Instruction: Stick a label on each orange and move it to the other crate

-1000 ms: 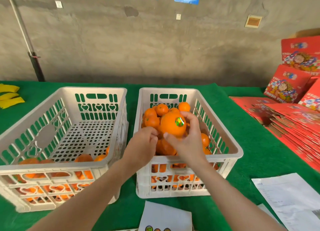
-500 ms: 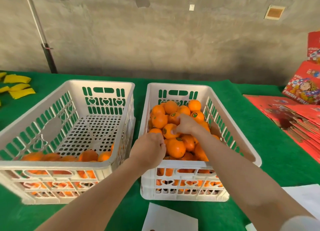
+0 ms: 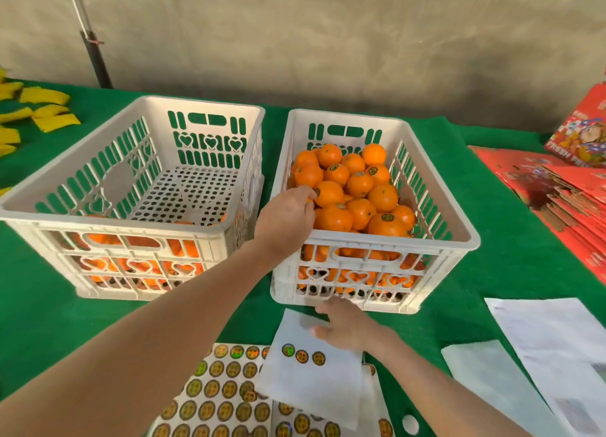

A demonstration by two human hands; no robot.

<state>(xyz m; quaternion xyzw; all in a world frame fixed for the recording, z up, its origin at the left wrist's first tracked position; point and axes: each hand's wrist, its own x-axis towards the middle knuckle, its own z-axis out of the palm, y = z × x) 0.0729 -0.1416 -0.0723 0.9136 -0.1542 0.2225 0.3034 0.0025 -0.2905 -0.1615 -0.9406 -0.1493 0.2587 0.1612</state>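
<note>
Two white slotted crates stand side by side on the green counter (image 3: 492,239). The right crate (image 3: 377,239) is heaped with oranges (image 3: 360,184); several carry a small dark round label on top. The left crate (image 3: 210,108) holds only a low layer of fruit, seen through its near wall.

The left hand (image 3: 285,220) reaches over the right crate's near left corner, fingers curled down onto the left edge of the heap and touching one orange (image 3: 328,192). Whether it grips fruit cannot be told.

The right hand (image 3: 347,328) lies just before the right crate, fingers loosely extended and resting on a white backing sheet (image 3: 311,387). Three round labels (image 3: 301,356) sit on that sheet, just beside the hand. A larger label sheet (image 3: 216,390), in full rows, lies partly beneath it.

Print on the labels is too small to read. A red carton (image 3: 580,141) at the right edge reads "FRESH"; the rest is cut off. Flat red cartons (image 3: 574,200) are stacked below it, and white papers (image 3: 551,331) lie nearer.
</note>
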